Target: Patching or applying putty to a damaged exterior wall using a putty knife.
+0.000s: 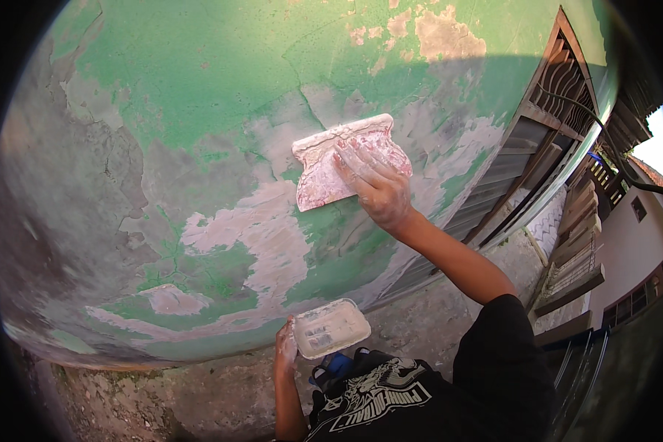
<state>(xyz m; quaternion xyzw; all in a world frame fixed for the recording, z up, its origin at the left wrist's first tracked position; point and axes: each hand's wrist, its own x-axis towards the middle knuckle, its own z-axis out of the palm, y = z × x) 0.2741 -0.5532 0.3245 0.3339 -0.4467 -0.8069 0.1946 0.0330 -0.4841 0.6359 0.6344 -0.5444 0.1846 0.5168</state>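
Wall (221,74), green paint flaked to grey plaster and pale smeared patches, across left and centre of the frame. Left hand (284,346), lower centre: fingers closed on the left end of a shallow rectangular tray (337,349), whitish paste inside; probably thin plastic, light, inclined to flex, best held by the rim. Filling spreader (318,173), centre, against the wall: wide, waisted plate, reddish under dried white paste, ridge of paste along its upper edge; judged light, thin and somewhat springy, slippery where wet; hold at the narrowed waist, fingers flat behind the edge. Right hand (379,188), just right of centre: paste-smeared, fingers laid nearly together over the spreader's face, gripping it. Black T-shirt (486,383), printed front, lower right. Wooden-framed window (567,70) with wavy bars, upper right. Neighbouring house (633,228), far right.

Hidden: right thumb, spreader's underside, the blade's contact with the wall; left thumb's place cannot be told. Blue item (337,364) below the tray, partly covered, unclear. Corners lost to the dark lens rim.
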